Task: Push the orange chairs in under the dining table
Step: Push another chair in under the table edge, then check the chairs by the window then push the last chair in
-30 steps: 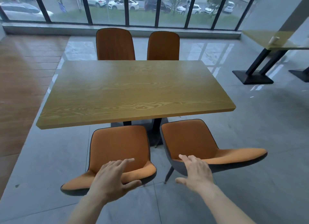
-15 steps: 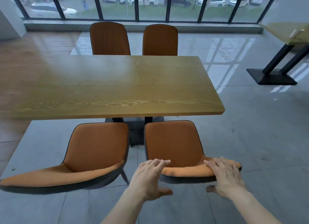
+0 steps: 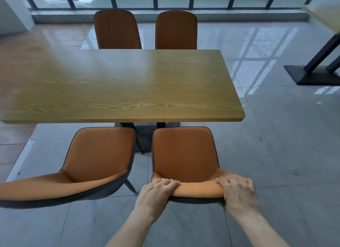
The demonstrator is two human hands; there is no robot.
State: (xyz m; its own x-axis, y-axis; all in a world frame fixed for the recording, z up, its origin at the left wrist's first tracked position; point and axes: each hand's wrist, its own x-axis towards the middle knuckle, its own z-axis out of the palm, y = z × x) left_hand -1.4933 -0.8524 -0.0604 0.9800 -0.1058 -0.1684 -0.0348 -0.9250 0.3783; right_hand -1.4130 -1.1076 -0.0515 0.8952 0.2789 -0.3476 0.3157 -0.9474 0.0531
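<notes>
Both hands have landed since half a second back: then they hovered over the right chair's (image 3: 185, 154) backrest with fingers loose, and now they clamp it. My left hand (image 3: 156, 193) wraps the top edge near its left corner, fingers (image 3: 169, 182) curled over onto the orange front face, thumb hidden beneath. My right hand (image 3: 237, 191) grips the right corner of the same edge, fingers pressed together over the padding and the thumb out of sight behind the grey shell. So I read both grips as closed on the backrest, with nothing pinched between fingertips. Both forearms run up from the bottom edge of view, wrists fairly straight and set roughly level either side of the backrest's middle, which should keep the push square. That contact means, I judge, the reach is done and the push itself can start. The chair stands on the floor at the near side of the table (image 3: 128, 84), its seat front just short of the near edge, not yet under the top. The left chair (image 3: 95, 154) sits beside it, angled outward and also out from under the table, untouched. Two more chairs (image 3: 117, 29) at the far edge look tucked in already, though their seats are hidden.
</notes>
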